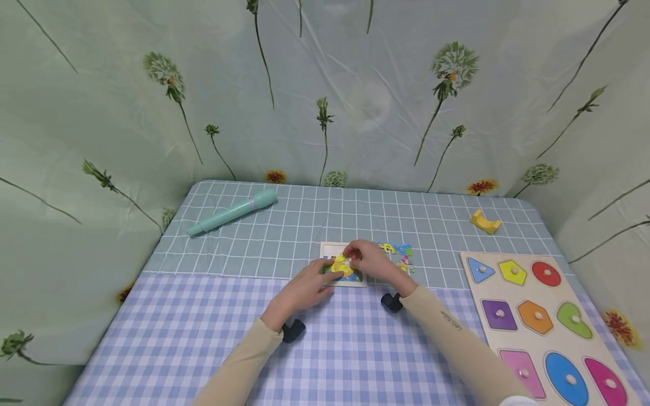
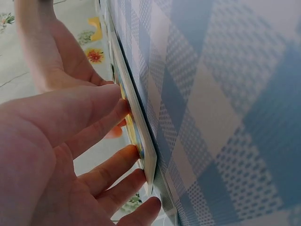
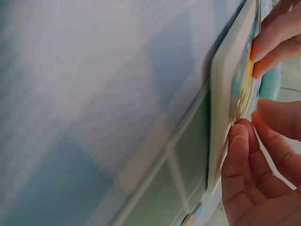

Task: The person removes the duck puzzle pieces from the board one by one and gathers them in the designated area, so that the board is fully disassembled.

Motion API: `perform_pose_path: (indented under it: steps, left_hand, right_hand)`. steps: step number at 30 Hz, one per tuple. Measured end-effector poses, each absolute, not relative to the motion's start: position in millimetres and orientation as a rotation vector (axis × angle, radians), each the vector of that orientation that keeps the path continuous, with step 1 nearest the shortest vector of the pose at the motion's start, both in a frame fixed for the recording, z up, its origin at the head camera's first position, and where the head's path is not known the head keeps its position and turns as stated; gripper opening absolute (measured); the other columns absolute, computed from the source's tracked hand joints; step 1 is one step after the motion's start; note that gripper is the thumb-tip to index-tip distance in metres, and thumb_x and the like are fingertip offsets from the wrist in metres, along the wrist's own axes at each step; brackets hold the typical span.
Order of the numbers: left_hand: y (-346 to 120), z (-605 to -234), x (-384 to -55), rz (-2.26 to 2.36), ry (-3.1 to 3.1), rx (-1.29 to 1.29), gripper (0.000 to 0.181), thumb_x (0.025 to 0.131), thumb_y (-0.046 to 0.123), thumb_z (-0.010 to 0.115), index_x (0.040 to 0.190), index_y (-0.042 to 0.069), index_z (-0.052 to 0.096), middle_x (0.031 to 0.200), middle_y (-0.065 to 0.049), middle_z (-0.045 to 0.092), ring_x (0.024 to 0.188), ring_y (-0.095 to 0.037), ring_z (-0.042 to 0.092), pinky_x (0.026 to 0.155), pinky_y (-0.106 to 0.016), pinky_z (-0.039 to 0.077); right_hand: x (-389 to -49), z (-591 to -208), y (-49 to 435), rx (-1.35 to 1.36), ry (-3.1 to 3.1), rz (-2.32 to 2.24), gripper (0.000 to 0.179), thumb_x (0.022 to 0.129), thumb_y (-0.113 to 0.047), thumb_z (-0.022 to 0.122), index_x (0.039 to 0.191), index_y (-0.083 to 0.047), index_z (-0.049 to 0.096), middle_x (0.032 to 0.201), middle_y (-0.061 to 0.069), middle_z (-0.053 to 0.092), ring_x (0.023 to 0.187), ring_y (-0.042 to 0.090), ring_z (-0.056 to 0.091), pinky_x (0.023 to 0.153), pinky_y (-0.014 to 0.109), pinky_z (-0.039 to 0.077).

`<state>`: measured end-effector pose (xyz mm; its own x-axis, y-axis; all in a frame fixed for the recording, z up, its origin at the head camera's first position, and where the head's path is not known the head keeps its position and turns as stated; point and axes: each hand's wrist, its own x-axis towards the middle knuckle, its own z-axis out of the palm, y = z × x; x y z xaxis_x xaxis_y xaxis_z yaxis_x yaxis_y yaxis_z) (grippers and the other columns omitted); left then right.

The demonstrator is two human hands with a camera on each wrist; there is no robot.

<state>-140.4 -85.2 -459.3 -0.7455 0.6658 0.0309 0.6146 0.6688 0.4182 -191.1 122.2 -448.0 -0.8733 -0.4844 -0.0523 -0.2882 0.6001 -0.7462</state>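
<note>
A small jigsaw puzzle in a pale wooden frame (image 1: 359, 283) lies flat near the table's middle, with yellow and blue pieces in it. My left hand (image 1: 306, 283) rests on it from the left, fingers spread and their tips touching the yellow pieces (image 1: 339, 267). From the right, my right hand (image 1: 373, 260) pinches a yellow puzzle piece at the upper part of the picture; the fingers mostly hide that piece. In the right wrist view, the thumb and fingertips (image 3: 238, 141) meet at the board's surface. Loose colourful puzzle pieces (image 1: 404, 250) lie just beyond the right hand.
At the right stands a large wooden shape board (image 1: 513, 300) with knobbed coloured shapes. A yellow curved block (image 1: 485, 222) sits at the back right. A long teal tube-like object (image 1: 232, 213) lies at the back left. Behind the table hangs a flower-printed cloth (image 1: 376, 101).
</note>
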Motion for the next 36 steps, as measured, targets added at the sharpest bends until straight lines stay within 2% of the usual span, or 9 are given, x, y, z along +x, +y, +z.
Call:
perform_pose_path:
  steps: [6,14,21,29,36]
  left_hand:
    - [-83.6,-457.0,-139.3,0.626,2.738,1.031,0.038,0.095,0.017,0.060,0.132,0.007,0.058,0.143,-0.023,0.039,0.131,-0.035,0.037,0.103,-0.045,0.037]
    - [-82.1,-456.2,-140.1,0.594,2.738,1.033,0.038,0.096,0.016,0.059,0.132,0.007,0.059,0.143,-0.023,0.038,0.129,-0.035,0.038,0.101,-0.045,0.039]
    - [-81.5,-453.9,-138.8,0.573,2.742,1.031,0.038,0.095,0.017,0.060,0.132,0.008,0.059,0.144,-0.023,0.038,0.129,-0.036,0.038,0.100,-0.046,0.040]
    - [-79.7,-453.6,-138.8,0.560,2.741,0.996,0.039,0.096,0.018,0.060,0.133,0.009,0.058,0.145,-0.022,0.037,0.131,-0.036,0.036,0.102,-0.045,0.039]
    - [-79.4,-451.6,-138.2,0.577,2.744,0.995,0.039,0.095,0.017,0.060,0.133,0.009,0.058,0.145,-0.022,0.037,0.132,-0.036,0.035,0.103,-0.044,0.037]
  right_hand:
    - [-193.5,-449.9,117.5,-0.625,2.616,-1.108,0.025,0.078,0.010,0.060,0.101,0.003,0.066,0.085,0.005,0.060,0.074,0.016,0.053,0.068,0.027,0.047]
    - [-195.6,-453.4,115.7,-0.640,2.601,-1.171,0.023,0.082,0.008,0.059,0.103,0.000,0.064,0.081,0.005,0.055,0.070,0.016,0.049,0.064,0.028,0.043]
    - [-196.9,-456.1,117.9,-0.619,2.581,-1.273,0.020,0.083,0.007,0.060,0.101,0.000,0.062,0.086,0.006,0.058,0.075,0.016,0.053,0.069,0.029,0.046]
    - [-201.6,-447.3,150.4,-0.449,2.490,-1.509,0.022,0.080,0.006,0.062,0.103,0.004,0.062,0.083,0.010,0.057,0.070,0.017,0.052,0.063,0.028,0.046]
    - [-200.5,-443.0,189.8,-0.308,2.565,-1.405,0.020,0.081,0.005,0.059,0.101,0.005,0.062,0.084,0.009,0.055,0.072,0.018,0.051,0.061,0.027,0.045]
